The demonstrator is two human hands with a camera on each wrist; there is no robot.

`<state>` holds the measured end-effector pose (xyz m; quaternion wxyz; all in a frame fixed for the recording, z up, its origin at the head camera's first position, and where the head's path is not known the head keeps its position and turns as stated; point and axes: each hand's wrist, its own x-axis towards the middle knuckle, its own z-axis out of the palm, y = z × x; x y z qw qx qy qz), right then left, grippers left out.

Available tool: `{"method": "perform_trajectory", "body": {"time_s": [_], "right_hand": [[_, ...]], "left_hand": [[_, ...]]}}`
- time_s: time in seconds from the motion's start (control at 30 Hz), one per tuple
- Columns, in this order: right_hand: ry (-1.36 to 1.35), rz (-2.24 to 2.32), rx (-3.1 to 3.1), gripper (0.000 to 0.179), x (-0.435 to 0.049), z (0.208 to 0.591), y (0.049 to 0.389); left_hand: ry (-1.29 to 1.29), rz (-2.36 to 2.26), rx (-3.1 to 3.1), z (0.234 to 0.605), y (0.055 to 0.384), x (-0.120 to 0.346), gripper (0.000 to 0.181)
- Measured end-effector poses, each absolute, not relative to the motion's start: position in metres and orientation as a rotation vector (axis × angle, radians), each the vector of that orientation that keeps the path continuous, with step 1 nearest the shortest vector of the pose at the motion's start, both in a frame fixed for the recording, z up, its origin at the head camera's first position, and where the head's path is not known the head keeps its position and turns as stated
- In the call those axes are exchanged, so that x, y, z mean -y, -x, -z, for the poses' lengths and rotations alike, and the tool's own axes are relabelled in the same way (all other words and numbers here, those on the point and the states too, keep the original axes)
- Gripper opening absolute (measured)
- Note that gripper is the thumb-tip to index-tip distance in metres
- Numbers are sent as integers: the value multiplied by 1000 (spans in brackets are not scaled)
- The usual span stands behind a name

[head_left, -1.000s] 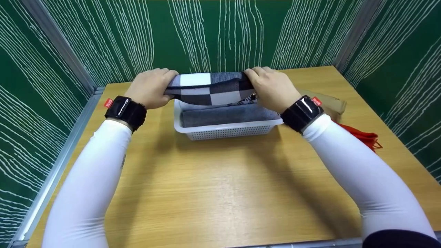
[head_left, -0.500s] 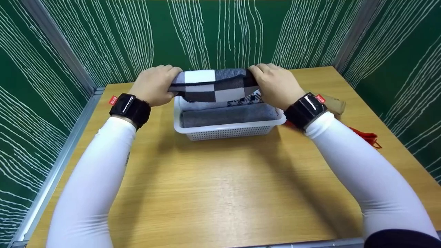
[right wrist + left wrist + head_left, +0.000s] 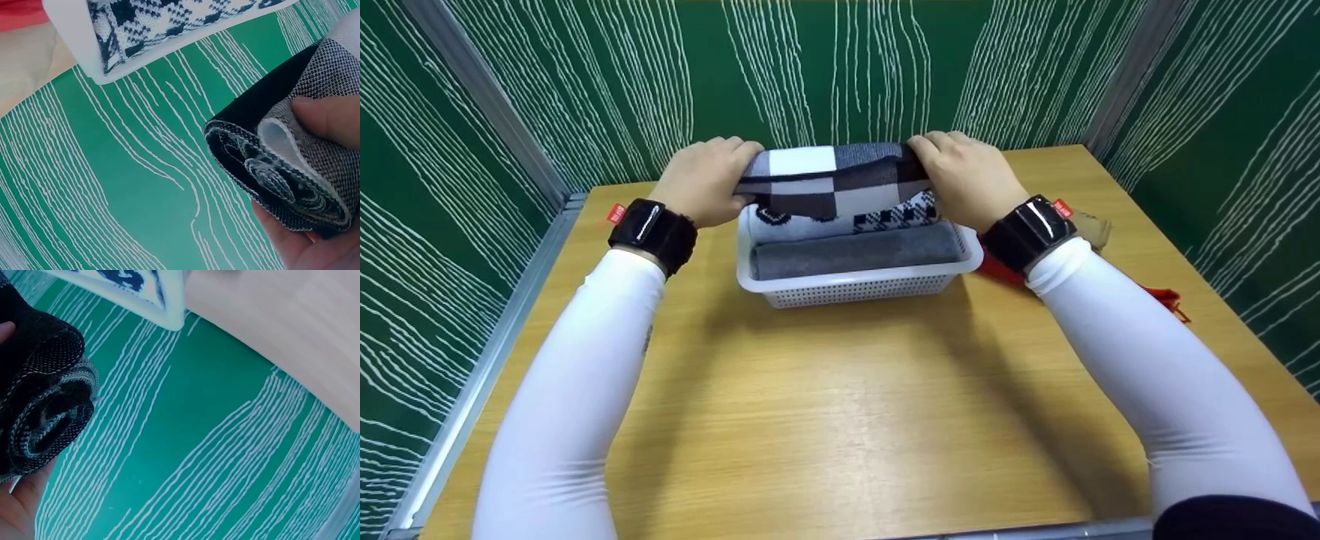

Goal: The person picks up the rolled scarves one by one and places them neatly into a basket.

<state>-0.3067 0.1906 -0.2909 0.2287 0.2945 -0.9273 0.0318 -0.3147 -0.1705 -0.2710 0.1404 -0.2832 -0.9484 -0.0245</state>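
A rolled scarf (image 3: 836,180) in black, grey and white checks is held level above the back of a white plastic basket (image 3: 855,288). My left hand (image 3: 705,180) grips its left end, and my right hand (image 3: 971,180) grips its right end. Each wrist view shows a spiral end of the roll, with fingers and thumb around it. Inside the basket lie a plain grey rolled cloth (image 3: 855,251) at the front and a white knitted piece with a black pattern (image 3: 896,214) behind it. The scarf partly hides the patterned piece.
Right of the basket, a red cloth with fringe (image 3: 1164,297) and a tan cloth (image 3: 1091,229) lie on the wooden table (image 3: 840,405), partly behind my right forearm. Green walls with white lines (image 3: 877,67) stand close behind and at both sides.
Both hands have moved the scarf slightly right and farther back, up in the head view. More of the patterned knit in the basket now shows. The grip is the same.
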Motion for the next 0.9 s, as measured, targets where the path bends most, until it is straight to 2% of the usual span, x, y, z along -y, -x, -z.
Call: {"method": "perform_trajectory", "body": {"time_s": [0.9], "right_hand": [[-718,-130,2612,61,-206,291,323]], "left_hand": [[807,48,2708,283,331,151,50]]}}
